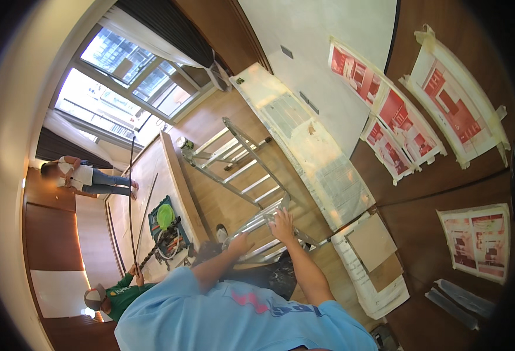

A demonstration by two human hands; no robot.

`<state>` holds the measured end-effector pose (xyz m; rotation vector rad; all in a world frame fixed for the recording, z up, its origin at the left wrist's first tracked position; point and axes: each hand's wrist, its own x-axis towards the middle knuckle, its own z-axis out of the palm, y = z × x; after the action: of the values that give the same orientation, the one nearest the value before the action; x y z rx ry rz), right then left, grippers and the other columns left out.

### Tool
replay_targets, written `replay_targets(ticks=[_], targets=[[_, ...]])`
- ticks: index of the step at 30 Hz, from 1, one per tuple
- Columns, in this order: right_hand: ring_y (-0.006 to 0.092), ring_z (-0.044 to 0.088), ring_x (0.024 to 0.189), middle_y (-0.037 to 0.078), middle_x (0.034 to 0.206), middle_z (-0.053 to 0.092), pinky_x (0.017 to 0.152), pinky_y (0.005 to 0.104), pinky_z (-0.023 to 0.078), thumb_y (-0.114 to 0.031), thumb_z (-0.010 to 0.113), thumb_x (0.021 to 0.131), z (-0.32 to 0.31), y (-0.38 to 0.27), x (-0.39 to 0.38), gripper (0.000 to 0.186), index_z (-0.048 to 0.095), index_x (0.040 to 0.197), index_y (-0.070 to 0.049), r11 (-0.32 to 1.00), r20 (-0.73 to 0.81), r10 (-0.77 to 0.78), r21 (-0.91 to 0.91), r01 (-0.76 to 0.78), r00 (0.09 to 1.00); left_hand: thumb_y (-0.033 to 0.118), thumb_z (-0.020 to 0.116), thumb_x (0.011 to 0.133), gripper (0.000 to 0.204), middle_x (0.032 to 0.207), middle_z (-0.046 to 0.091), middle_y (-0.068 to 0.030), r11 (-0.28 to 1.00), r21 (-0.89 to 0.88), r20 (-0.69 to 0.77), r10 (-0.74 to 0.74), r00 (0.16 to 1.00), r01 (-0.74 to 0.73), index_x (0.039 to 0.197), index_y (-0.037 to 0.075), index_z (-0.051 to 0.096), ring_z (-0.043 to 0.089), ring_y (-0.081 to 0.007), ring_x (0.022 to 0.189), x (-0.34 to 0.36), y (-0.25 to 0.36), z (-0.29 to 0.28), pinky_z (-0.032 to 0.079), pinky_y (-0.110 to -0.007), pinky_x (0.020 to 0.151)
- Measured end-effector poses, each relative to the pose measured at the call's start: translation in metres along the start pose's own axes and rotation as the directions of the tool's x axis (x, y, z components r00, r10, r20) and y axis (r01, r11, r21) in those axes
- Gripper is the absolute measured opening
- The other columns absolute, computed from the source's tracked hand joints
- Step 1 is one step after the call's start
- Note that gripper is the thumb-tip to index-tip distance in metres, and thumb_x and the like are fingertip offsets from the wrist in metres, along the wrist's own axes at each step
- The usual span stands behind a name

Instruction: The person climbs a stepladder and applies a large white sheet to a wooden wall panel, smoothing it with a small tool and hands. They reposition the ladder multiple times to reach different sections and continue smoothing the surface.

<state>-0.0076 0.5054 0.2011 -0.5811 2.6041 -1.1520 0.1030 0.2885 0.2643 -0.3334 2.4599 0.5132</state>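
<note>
My right hand [282, 225] grips an aluminium ladder [254, 187] near its middle, at a bright metal section by a hinge. My left hand [239, 243] is lower and to the left, closed on the same ladder's rail, its fingers partly hidden. The ladder stretches away from me over the wooden floor [205, 111], with its rungs showing. Part of a dark shoe shows beside the ladder, below me.
At left, a co-worker in green [120, 295] holds a long dark pole on a raised platform [175, 175] with a tool bag [170, 240]. Another person [94, 178] stands farther back. A covered bench [304, 146] runs along the right wall, below taped-up printed sheets [409, 126].
</note>
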Motion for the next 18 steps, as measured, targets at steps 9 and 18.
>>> replay_targets(ticks=[9, 18], targets=[[0.0420, 0.024, 0.153, 0.016, 0.160, 0.041, 0.123, 0.0631, 0.014, -0.030, 0.067, 0.091, 0.014, -0.003, 0.007, 0.047, 0.064, 0.130, -0.004, 0.993, 0.084, 0.119, -0.037, -0.116, 0.989, 0.037, 0.071, 0.096, 0.064, 0.128, 0.067, -0.0228, 0.936, -0.330, -0.239, 0.046, 0.970, -0.125, 0.145, 0.002, 0.050, 0.068, -0.0320, 0.114, -0.005, 0.038, -0.131, 0.053, -0.041, 0.098], [0.0183, 0.065, 0.100, 0.006, 0.111, 0.071, 0.089, 0.0340, 0.052, -0.029, 0.071, 0.096, -0.043, 0.071, -0.048, 0.043, 0.062, 0.126, 0.000, 0.282, 0.112, 0.534, 0.911, -0.301, 0.838, 0.030, 0.071, 0.097, 0.054, 0.119, 0.071, -0.0195, 0.896, -0.281, -0.276, 0.269, 0.923, -0.345, 0.141, 0.003, 0.056, 0.070, -0.0279, 0.105, -0.006, 0.026, -0.133, 0.055, -0.040, 0.094]])
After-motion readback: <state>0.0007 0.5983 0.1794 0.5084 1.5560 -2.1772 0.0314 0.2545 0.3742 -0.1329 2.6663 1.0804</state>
